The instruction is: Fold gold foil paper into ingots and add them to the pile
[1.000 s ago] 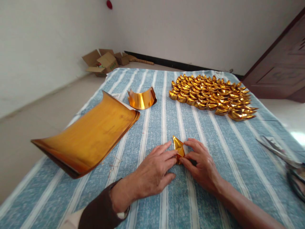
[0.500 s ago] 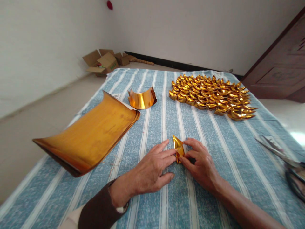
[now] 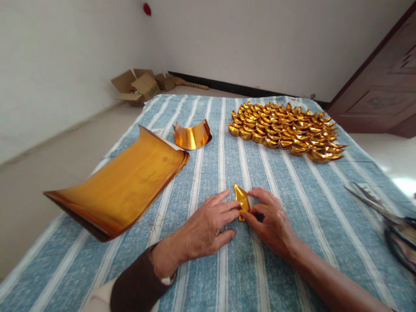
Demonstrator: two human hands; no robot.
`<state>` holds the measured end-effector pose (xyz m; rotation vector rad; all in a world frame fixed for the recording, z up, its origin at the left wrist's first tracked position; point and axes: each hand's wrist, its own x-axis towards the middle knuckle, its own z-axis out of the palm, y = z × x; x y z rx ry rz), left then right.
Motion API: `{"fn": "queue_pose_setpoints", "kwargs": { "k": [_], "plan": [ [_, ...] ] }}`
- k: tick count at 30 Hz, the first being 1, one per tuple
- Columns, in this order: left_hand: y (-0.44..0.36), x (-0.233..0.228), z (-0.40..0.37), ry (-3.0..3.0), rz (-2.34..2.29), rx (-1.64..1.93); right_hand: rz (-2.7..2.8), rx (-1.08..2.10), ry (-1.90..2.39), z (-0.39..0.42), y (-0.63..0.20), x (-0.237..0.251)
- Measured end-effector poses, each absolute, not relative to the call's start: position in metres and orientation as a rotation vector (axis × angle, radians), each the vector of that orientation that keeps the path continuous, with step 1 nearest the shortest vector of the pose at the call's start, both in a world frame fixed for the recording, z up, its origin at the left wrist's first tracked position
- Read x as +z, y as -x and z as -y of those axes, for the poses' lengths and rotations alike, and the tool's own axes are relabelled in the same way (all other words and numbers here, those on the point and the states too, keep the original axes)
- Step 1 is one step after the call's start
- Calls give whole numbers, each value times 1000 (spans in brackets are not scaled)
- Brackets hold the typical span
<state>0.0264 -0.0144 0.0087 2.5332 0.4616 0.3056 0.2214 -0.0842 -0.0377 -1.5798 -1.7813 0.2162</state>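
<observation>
— Cloth [image 3: 208,268], blue with white stripes, spread across the whole surface. On its left, curled stack of gold sheets [image 3: 120,186]; far right, rows of folded ingots [image 3: 282,130]; behind the stack, one curved gold strip [image 3: 191,135]; at the right edge, scissors [image 3: 383,208].

— And nearer?

— Left hand [image 3: 203,232] and right hand [image 3: 271,223] resting on the cloth, fingertips meeting. Between them, small gold piece [image 3: 242,201], half folded, one point standing up.

— Fingers?

— Left: pinching the piece's left side, remaining fingers spread flat. Right: curled round its right side and base, gripping it.

— Doing the fold well, then?

— Probably: keep the base pressed to the cloth, match both sides evenly, crease firmly with the fingertips, avoid crushing the raised point. Thin foil, likely to keep any stray wrinkle.
</observation>
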Motion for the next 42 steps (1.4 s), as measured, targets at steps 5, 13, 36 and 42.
{"fn": "queue_pose_setpoints", "kwargs": {
  "k": [5, 13, 36, 42],
  "plan": [
    [-25, 5, 15, -2548, -498, 304, 1782, 224, 1570, 84, -221, -38],
    [-25, 5, 13, -2549, -484, 305, 1794, 233, 1564, 84, -222, -38],
    [-27, 3, 12, -2569, -517, 256, 1778, 422, 1670, 80, -218, -24],
    [-29, 8, 12, -2586, -499, 243, 1782, 432, 1638, 79, -220, -28]
  ]
}}
